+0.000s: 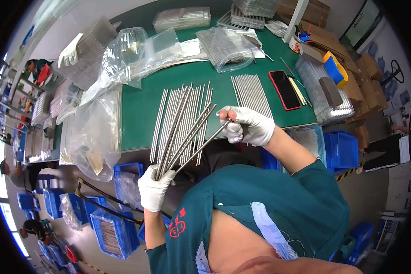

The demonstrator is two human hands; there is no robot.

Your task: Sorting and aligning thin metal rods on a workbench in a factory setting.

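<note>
A fanned bundle of thin metal rods (183,125) rises from my left hand (153,188), whose white-gloved fingers are wrapped round the lower ends. My right hand (247,125), in a white glove with thumb and fingertip bare, pinches the upper end of one metal rod (205,145); the lower end of that rod reaches my left hand. Behind the bundle, a row of similar rods (161,119) lies on the green table (137,102), partly hidden by it. Beyond my right hand lies a second row of rods (253,91), its near ends covered by that hand.
A red-edged phone (284,90) lies right of the second row, near clear plastic boxes (319,98). At the back are a bagged stack of rods (223,45) and a clear tray (181,19). Plastic bags (98,123) cover the table's left. Blue crates (112,233) stand on the floor.
</note>
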